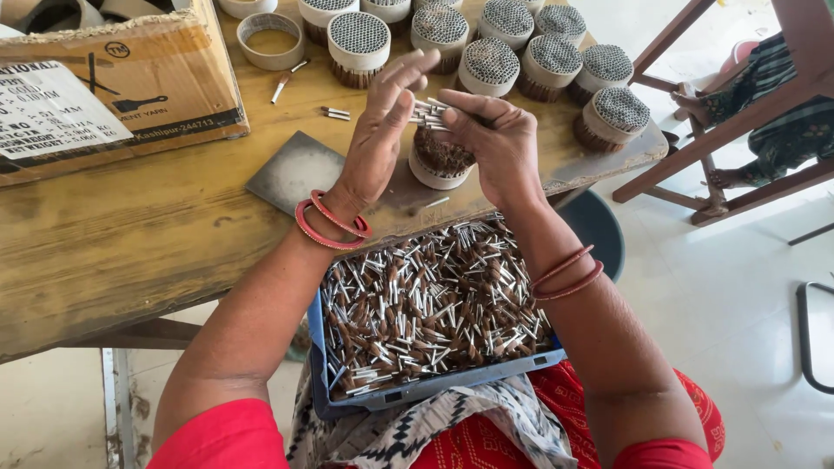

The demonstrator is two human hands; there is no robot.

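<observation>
Blue tray (408,395) — silver-brown sticks (434,304) fill it.

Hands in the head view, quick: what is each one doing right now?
Left hand: open, fingers extended, flat against the small bundle of metal-tipped pieces.
Right hand: closed on that same bundle, above a partly filled ring.

Brown cardboard box (122,78) with white rectangular label (52,108), black print, at table's far-left corner
</observation>
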